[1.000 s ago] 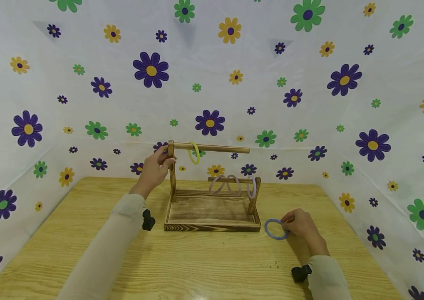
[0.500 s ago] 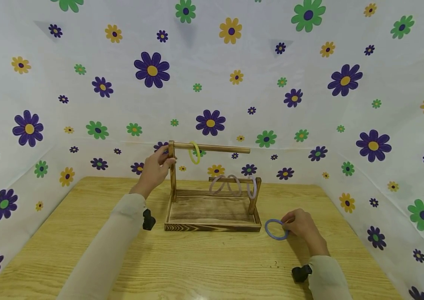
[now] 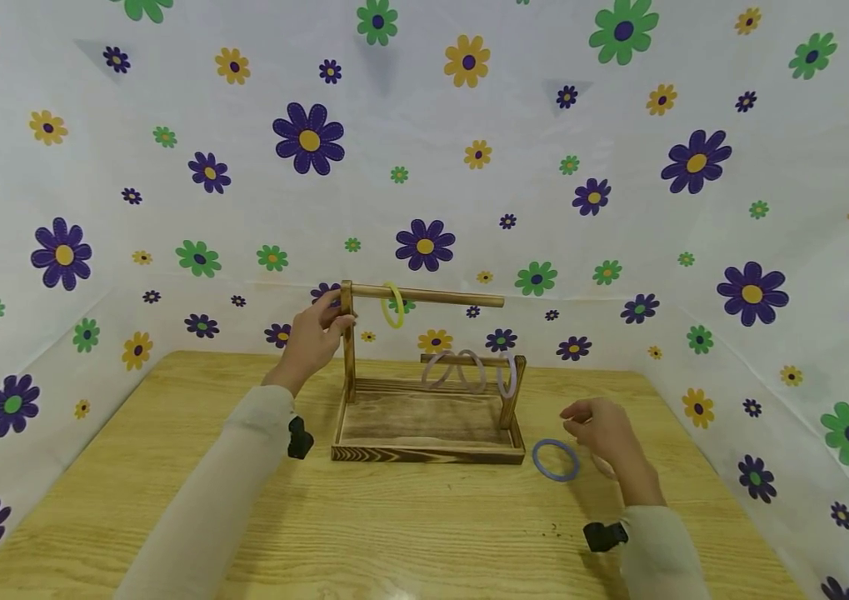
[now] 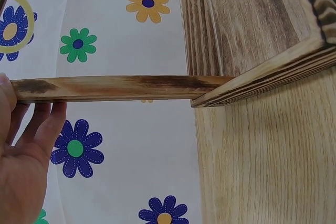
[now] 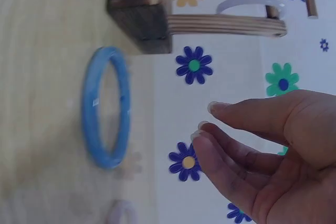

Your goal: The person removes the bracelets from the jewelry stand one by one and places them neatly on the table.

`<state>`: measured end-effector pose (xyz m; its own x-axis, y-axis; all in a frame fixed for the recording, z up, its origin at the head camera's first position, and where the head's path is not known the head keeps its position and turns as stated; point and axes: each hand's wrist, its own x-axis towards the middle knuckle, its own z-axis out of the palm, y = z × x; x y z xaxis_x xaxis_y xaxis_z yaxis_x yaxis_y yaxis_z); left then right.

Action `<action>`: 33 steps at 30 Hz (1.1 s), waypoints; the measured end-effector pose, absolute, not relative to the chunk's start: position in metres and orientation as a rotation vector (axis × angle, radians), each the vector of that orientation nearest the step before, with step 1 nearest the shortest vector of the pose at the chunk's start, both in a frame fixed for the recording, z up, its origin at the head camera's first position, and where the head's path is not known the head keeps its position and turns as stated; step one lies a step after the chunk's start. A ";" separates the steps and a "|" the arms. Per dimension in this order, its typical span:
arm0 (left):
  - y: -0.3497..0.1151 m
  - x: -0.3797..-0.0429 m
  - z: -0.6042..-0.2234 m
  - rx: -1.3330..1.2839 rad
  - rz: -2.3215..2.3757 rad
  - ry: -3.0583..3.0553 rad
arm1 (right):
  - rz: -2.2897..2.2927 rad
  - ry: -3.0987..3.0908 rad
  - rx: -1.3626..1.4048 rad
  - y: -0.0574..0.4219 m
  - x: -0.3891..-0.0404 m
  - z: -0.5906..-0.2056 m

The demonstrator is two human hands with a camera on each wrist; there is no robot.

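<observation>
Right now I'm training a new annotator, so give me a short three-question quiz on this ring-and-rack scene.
1. True or false: the right hand grips the blue plastic ring.
2. Which part of the dark-stained wooden rack does the left hand hold? A) tall upright post B) low rail C) tray base
3. Fill in: the yellow-green ring hangs on the ____ wooden rail.

Key: 1 false, the ring lies on the light wooden table, the hand open above it. 2 A. 3 upper.

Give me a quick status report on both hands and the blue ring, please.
Left hand grips the rack's tall post. Right hand open, above the table. Blue ring flat on table, untouched. Nothing in between.
</observation>
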<state>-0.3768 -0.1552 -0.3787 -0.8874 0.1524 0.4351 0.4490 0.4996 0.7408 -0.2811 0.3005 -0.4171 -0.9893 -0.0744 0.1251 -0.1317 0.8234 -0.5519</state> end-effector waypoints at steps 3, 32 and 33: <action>-0.155 -0.377 -0.379 -0.503 -1.333 -2.442 | 0.930 -2.850 0.174 0.294 -0.284 -0.407; -0.157 -0.381 -0.382 -0.532 -1.324 -2.409 | 1.189 -2.457 0.361 0.200 -0.310 -0.332; -0.157 -0.380 -0.382 -0.532 -1.325 -2.408 | 1.209 -2.446 0.371 0.196 -0.312 -0.331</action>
